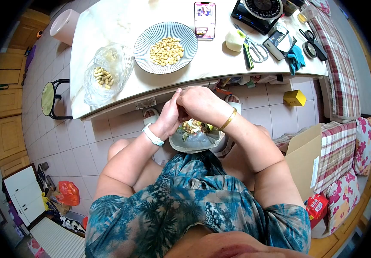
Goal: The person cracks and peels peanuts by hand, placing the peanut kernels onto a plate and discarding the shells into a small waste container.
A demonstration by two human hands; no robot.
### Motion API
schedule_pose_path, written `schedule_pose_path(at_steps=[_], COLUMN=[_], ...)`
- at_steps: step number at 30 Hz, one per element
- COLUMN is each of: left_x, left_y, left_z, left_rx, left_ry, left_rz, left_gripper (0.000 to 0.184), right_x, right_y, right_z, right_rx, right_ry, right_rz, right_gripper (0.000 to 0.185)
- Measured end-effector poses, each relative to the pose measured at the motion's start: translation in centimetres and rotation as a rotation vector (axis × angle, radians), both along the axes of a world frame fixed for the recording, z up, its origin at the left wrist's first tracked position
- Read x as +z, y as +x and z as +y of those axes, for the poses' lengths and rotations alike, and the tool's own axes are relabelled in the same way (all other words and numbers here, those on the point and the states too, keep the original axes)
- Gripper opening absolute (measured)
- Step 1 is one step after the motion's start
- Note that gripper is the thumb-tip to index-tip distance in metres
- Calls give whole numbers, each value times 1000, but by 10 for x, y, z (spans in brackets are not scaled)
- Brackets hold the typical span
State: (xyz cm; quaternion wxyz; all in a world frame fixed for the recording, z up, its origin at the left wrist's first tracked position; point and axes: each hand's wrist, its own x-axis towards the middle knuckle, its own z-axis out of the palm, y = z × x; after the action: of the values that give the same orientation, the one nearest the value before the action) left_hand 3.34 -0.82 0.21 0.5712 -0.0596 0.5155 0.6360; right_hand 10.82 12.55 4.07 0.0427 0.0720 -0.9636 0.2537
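Observation:
My left hand (170, 112), with a white band at the wrist, and my right hand (200, 101), with a gold bracelet, meet just in front of the table edge. Their fingers are closed together, and whatever is between them is hidden. Below them a lined bin (196, 144) holds shells and scraps. On the table, a striped bowl (140, 53) holds shelled peanuts (167, 51). To its left lies a clear plastic bag (97, 94) with unshelled peanuts (104, 78).
A phone (205, 20), a pale round fruit (235, 40), a green-handled knife (248, 56), scissors (259, 52) and a blue cloth (296, 59) lie along the table. A yellow box (294, 98) is on the floor, and an open cardboard box (303, 157) stands right.

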Motion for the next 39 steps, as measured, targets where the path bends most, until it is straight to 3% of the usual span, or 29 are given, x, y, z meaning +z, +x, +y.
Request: schedule_pose_path(at_steps=[23,31,37,39], left_x=[-11,-15,-8,-4], left_y=[-7,-8,-5,-4], left_z=[-7,-8,-5,-5], left_rx=[-66,-104,-59,-68], left_ry=[30,58,33,4], left_rz=[4,-11,-4,0], left_gripper=[52,52,51,51], right_x=[-2,11,0,5], right_y=[0,-2,-1,0], right_z=[0,2,2,2], right_rx=[-5,16,14,25], right_ry=[6,18,1,1], right_rz=[28,-126,26,-50], right_gripper=[14,9,14,13])
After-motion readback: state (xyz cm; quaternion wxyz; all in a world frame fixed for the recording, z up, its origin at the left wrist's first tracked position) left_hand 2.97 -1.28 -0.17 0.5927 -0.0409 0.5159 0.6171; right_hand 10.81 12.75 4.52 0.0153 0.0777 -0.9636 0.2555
